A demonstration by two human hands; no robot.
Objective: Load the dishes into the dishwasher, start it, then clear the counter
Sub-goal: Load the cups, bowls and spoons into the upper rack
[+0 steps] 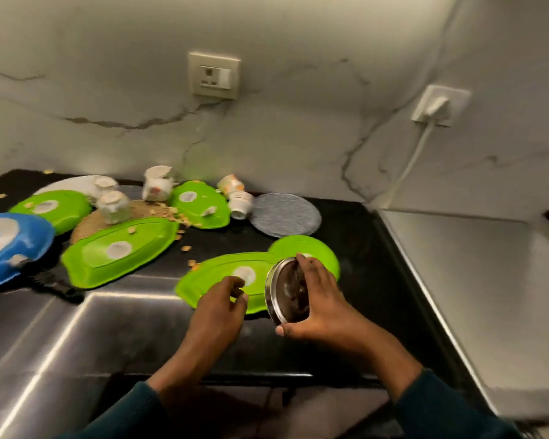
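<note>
our right hand (317, 296) grips a small steel plate (286, 293), tilted on edge above the nearest green leaf-shaped plate (216, 277). our left hand (222, 302) hovers over that plate's near rim, fingers loosely curled, holding nothing. bare steel counter (108, 327) lies open toward us. behind, more green plates, overturned cups (156, 185), scattered crumbs (178, 217), a blue plate (10, 245) and a grey round mat (286, 213) crowd the dark surface.

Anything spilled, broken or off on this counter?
Yes. Crumbs lie scattered over the black counter and green plates. Several cups lie tipped among the plates, and one shows a jagged, seemingly chipped rim.
</note>
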